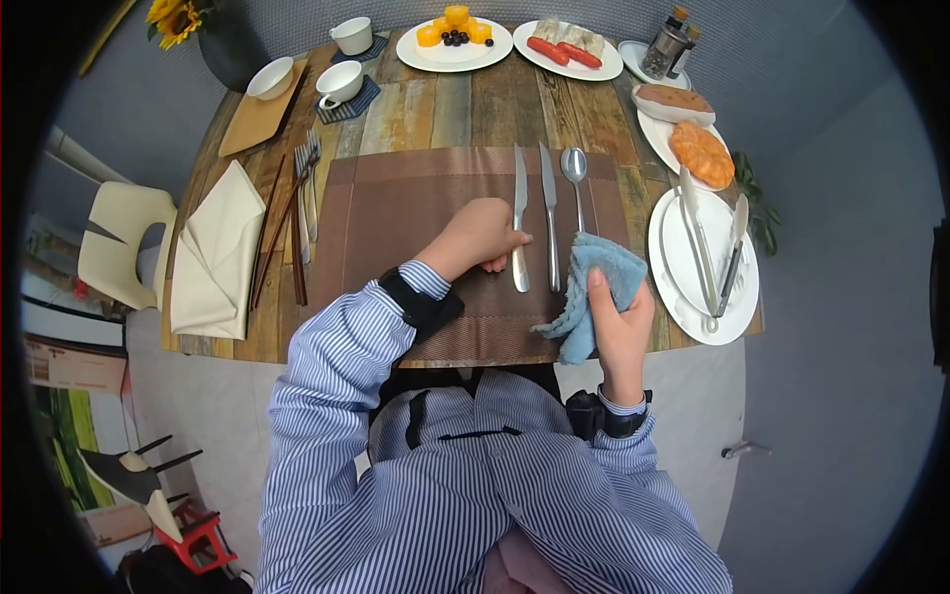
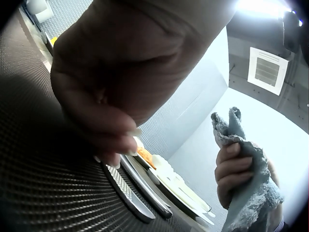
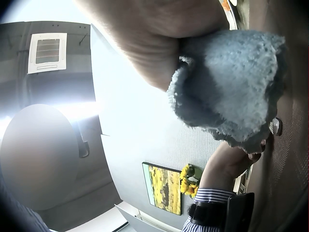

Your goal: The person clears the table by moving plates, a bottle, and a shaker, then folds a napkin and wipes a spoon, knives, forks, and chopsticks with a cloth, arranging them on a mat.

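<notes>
My left hand (image 1: 482, 236) is over the placemat (image 1: 396, 228) with its fingers curled at the leftmost knife (image 1: 521, 269); the thumb crosses its handle. In the left wrist view, the fingertips of my left hand (image 2: 116, 96) meet the knife (image 2: 128, 195), partly hiding the contact. A second knife (image 1: 551, 218) and a spoon (image 1: 574, 166) lie to its right. My right hand (image 1: 623, 332) grips a crumpled blue cloth (image 1: 618, 265), thumb on top, at the mat's right front. The cloth (image 3: 236, 82) covers much of the right wrist view.
Forks (image 1: 313, 188), chopsticks (image 1: 265, 247) and a folded napkin (image 1: 220, 252) lie left of the mat. White cups (image 1: 340, 82) and a wooden tray (image 1: 259, 124) stand back left. Plates of food line the back; an oval plate (image 1: 665, 287) with tongs (image 1: 705, 262) is at right.
</notes>
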